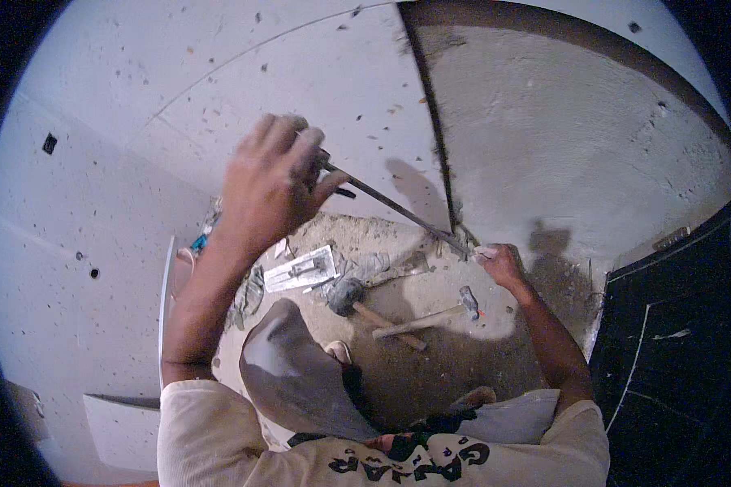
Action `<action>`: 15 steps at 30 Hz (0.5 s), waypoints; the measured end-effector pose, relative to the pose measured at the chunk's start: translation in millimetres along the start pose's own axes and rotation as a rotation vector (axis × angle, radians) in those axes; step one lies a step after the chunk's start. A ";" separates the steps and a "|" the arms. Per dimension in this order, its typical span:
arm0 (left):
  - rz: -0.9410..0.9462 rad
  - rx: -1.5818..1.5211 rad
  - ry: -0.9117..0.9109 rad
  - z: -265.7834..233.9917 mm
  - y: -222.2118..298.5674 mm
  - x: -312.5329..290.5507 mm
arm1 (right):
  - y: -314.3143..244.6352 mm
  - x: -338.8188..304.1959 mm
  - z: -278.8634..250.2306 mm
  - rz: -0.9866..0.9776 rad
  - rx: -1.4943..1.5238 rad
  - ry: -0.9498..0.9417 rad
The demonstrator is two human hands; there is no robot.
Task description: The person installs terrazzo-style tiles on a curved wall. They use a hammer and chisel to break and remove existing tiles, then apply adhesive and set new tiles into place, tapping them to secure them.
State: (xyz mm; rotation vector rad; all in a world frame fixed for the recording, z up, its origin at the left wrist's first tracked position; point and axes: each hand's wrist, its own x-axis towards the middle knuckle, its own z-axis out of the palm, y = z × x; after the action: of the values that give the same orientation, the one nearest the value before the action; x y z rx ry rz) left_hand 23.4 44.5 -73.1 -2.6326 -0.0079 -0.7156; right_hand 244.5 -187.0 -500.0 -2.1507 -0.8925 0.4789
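Observation:
My left hand (272, 183) is raised, its fingers closed round the upper end of a long dark metal bar (390, 203). A short dark prong sticks out beside that grip. The bar slants down to the right, its lower end near the foot of the dark gap in the wall. There my right hand (502, 264) is closed, fingertips pinched at the bar's lower end; exactly how they grip it is too small to see. Below lie a rubber mallet (347, 297) and a hammer (469, 303), their wooden handles crossed. A metal plastering trowel (300, 269) rests left of them.
White speckled panels (300, 89) stand ahead and left. A rough grey wall (560, 114) rises right of the dark gap (430, 105). Rubble and dust cover the floor (455, 357). A black panel (674, 325) is at the right. My bent knee (292, 357) is near the tools.

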 end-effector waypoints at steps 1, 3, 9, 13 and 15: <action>-0.045 -0.057 -0.028 17.1 -1.9 -15.1 | -1.9 -3.7 0.5 0.004 -0.007 -0.028; -0.158 -0.157 -0.108 55.5 -7.6 -50.8 | -4.9 -7.0 7.7 0.003 -0.020 -0.090; -0.449 -0.358 -0.293 165.8 -2.3 -161.3 | -115.6 -36.2 -9.0 -0.178 0.136 -0.345; -0.742 -0.688 -0.565 206.1 19.2 -203.9 | -158.5 -35.2 0.2 -0.278 -0.009 -0.393; -0.815 -0.702 -0.594 232.0 26.9 -231.0 | -180.0 -31.8 -4.0 -0.289 -0.168 -0.402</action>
State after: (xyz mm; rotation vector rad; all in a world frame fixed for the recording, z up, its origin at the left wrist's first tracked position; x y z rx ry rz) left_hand -61.9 133.3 -377.6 -3.4051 -1.2571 -0.0978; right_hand 144.7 -125.8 -359.5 -2.0582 -1.4879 0.7227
